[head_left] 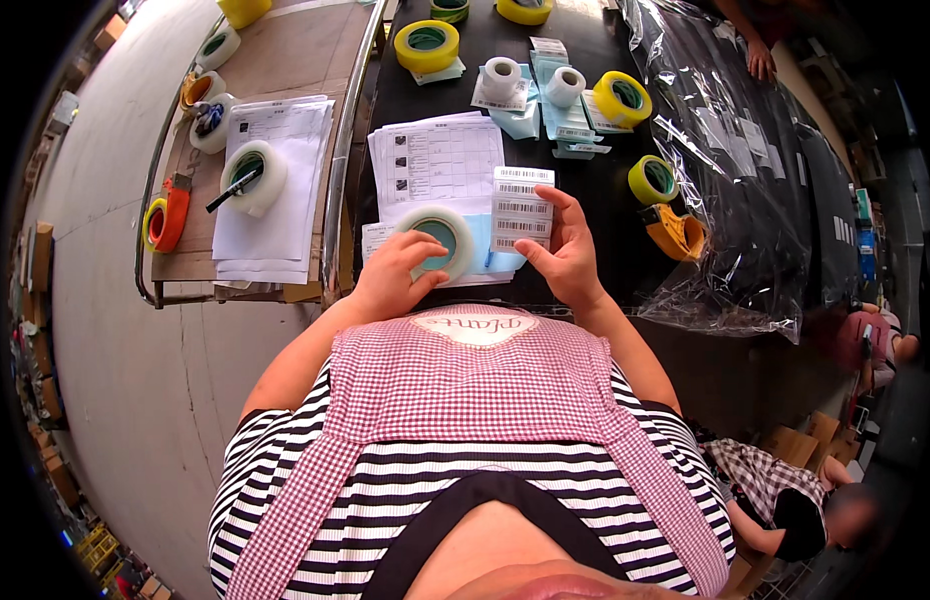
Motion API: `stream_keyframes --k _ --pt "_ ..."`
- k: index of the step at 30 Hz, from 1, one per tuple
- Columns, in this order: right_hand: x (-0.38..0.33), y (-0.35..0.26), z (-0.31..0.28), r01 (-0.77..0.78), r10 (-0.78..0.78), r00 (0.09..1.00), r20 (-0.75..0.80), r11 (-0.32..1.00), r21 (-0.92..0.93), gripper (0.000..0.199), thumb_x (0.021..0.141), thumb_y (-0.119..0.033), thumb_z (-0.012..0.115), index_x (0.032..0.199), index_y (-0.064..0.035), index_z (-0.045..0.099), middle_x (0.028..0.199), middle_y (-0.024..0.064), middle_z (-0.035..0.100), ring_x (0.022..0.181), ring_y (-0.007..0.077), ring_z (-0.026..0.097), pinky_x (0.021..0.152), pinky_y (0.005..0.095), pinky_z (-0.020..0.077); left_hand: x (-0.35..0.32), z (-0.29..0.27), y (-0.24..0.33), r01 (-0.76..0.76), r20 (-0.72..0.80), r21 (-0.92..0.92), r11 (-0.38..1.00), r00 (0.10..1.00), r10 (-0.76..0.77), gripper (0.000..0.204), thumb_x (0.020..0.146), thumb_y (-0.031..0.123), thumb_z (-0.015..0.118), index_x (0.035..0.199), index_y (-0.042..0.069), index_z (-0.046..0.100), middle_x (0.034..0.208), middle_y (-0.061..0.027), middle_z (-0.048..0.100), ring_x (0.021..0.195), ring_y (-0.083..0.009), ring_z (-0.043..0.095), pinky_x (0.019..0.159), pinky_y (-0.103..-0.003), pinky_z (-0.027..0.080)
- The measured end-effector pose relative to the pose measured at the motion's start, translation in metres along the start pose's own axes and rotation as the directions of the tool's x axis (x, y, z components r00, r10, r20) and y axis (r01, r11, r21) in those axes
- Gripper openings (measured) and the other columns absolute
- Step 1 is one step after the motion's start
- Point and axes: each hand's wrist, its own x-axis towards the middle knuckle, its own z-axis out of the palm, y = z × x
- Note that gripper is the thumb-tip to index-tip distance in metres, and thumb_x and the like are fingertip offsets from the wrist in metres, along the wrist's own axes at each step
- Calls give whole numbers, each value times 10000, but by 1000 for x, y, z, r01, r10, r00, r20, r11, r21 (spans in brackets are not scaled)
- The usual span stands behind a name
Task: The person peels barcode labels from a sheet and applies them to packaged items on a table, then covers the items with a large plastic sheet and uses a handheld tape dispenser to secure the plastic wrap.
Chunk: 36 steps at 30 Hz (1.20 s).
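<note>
In the right hand (573, 255), barcode labels (518, 212)

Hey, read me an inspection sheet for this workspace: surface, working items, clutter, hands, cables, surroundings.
Surface: black tabletop, partly covered.
Working items: clear tape roll and barcode labels.
Clutter: yellow tape rolls, small white rolls, printed sheets, clear plastic over dark material.
Hands: left hand has its fingers on the tape roll, grip unclear; right hand holds the labels.
Cables: nothing seen.
Surroundings: metal-railed cart to the left; another person at lower right.
</note>
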Motion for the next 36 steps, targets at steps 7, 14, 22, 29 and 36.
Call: stream_keyframes --k 7,14,22,29,36 --pt "-10 -23 14 53 -57 995 85 998 45 700 826 30 708 1422 -66 353 1268 133 542 1166 212 577 1004 344 495 42 -21 40 288 223 -834 471 956 -189 282 943 236 661 1108 8 653 1028 -38 667 926 -100 574 847 -271 462" --pt "-11 -19 13 89 -91 983 160 996 18 746 817 37 719 1446 -67 332 1287 124 527 1162 207 582 988 348 508 49 -10 51 246 181 -876 414 965 -190 278 917 185 694 1094 -18 626 1001 -66 660 893 -121 587 822 -271 484" --pt "-8 -20 21 25 -33 997 66 991 129 776 824 14 730 1459 -54 289 1245 139 570 1121 224 616 929 337 533 48 -2 66 242 166 -955 172 915 -369 285 919 172 688 1128 -10 620 1032 -68 656 899 -120 584 827 -272 482" --pt "1 14 12 -310 375 926 44 688 656 186 884 -1 676 1035 -67 591 1059 76 666 969 168 654 898 349 537 41 19 47 262 213 -963 70 890 -403 277 893 154 710 1139 64 621 1034 -23 648 906 -104 578 843 -273 476" --pt "14 -30 -27 -293 254 950 184 928 232 325 846 30 624 1162 -2 556 1020 78 641 959 148 630 884 316 531 40 -10 35 151 147 -988 22 980 -132 471 910 233 688 1308 74 494 1166 -89 635 1100 -215 623 969 -348 487"
